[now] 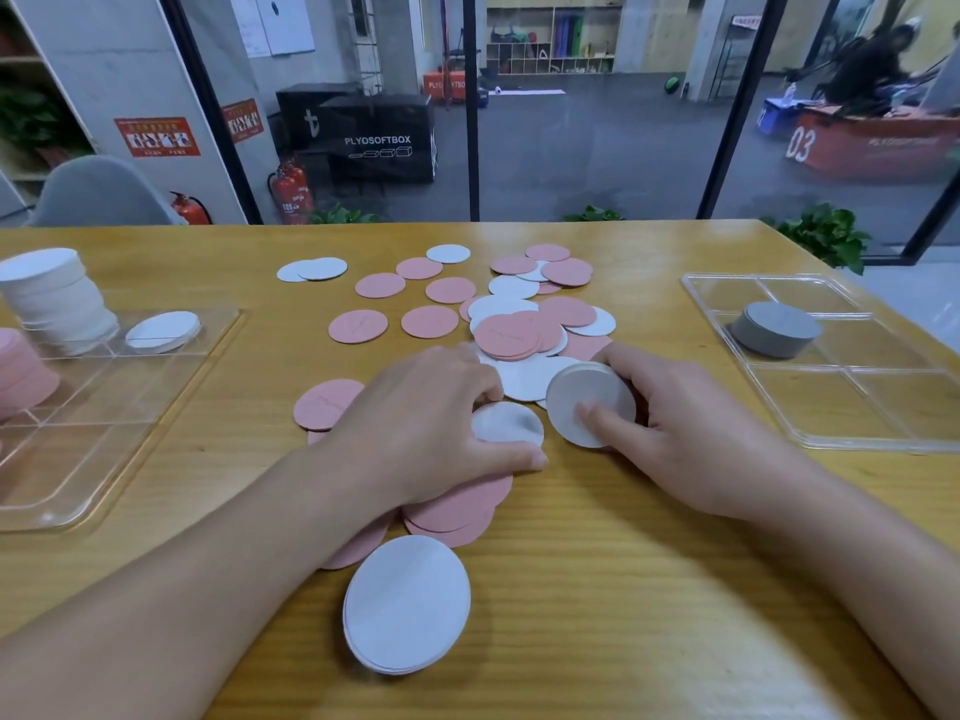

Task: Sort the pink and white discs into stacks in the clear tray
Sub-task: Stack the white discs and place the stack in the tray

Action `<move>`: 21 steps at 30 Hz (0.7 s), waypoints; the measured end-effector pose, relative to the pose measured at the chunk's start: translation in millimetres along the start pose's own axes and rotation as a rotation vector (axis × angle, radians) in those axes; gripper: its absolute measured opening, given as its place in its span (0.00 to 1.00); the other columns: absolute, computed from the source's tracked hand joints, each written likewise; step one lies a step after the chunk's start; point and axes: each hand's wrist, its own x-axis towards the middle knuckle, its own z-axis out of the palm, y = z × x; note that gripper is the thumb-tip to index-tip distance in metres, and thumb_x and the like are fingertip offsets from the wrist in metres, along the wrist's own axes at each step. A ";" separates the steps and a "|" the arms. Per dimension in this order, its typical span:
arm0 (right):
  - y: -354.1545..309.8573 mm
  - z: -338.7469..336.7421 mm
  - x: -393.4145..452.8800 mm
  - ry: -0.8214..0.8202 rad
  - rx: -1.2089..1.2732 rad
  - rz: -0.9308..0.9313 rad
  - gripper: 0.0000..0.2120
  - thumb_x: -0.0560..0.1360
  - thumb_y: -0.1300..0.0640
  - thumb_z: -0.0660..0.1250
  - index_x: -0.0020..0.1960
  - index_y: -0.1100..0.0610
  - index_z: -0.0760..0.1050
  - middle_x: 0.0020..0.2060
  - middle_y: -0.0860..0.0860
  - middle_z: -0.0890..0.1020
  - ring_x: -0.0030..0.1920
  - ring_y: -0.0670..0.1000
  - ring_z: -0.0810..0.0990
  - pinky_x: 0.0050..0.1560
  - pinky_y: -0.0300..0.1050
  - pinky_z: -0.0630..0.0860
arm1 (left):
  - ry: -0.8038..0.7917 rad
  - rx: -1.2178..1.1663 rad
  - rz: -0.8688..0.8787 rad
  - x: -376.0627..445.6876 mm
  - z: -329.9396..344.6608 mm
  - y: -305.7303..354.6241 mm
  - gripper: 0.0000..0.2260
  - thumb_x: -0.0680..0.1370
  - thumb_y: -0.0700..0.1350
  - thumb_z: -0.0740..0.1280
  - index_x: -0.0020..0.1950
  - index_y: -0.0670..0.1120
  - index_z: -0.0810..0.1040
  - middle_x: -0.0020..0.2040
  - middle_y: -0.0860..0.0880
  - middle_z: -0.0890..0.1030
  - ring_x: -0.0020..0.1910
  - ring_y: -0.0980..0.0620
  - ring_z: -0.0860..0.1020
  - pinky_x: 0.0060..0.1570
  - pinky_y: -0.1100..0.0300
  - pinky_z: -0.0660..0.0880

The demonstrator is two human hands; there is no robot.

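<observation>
Now you're mid-gather: your right hand [691, 433] curls its fingers round a small stack of white discs [589, 405], tilted off the bench [649, 589], while your left hand [421, 433] pinches another white disc [506, 422] at the edge of the loose pile [519, 324]. Next, I'd say, carry them left to the clear tray [171, 392], onto the white stack [57, 298] beside the pink stack [21, 376]. Behind the glass, a black box [379, 140] reads "PLYOSOFTBOX"; an orange box [878, 148] shows "03".
</observation>
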 end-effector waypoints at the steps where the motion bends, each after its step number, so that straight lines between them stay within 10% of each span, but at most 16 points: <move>1: 0.1 -0.1 -0.1 -0.002 -0.003 0.004 0.06 0.84 0.45 0.68 0.54 0.47 0.76 0.42 0.44 0.82 0.43 0.47 0.78 0.41 0.42 0.73 | -0.011 0.024 -0.027 1.0 -0.2 0.2 0.30 0.70 0.80 0.68 0.42 0.53 0.77 0.43 0.56 0.76 0.45 0.53 0.75 0.44 0.45 0.78; 7: -1.5 0.2 -1.3 -0.005 -0.002 0.011 0.05 0.84 0.45 0.68 0.54 0.46 0.76 0.41 0.44 0.82 0.41 0.47 0.77 0.39 0.41 0.72 | -0.077 -0.220 -0.103 -2.6 -7.6 -8.3 0.21 0.71 0.68 0.80 0.52 0.56 0.78 0.50 0.58 0.78 0.52 0.57 0.74 0.47 0.55 0.75; 13: -2.6 2.7 -2.8 -0.026 0.002 -0.007 0.07 0.84 0.44 0.68 0.53 0.47 0.77 0.41 0.44 0.81 0.39 0.47 0.76 0.39 0.43 0.72 | 0.136 -0.715 -0.143 2.6 -2.4 -18.0 0.07 0.78 0.47 0.80 0.52 0.55 0.85 0.46 0.57 0.86 0.37 0.59 0.78 0.37 0.66 0.74; 21: -2.7 4.5 -4.5 -0.036 0.038 -0.047 0.08 0.85 0.45 0.68 0.56 0.49 0.77 0.41 0.47 0.80 0.39 0.51 0.75 0.40 0.48 0.73 | 0.201 -0.910 -0.104 1.8 -9.5 -28.6 0.05 0.84 0.47 0.74 0.53 0.50 0.91 0.47 0.51 0.87 0.44 0.49 0.79 0.44 0.62 0.74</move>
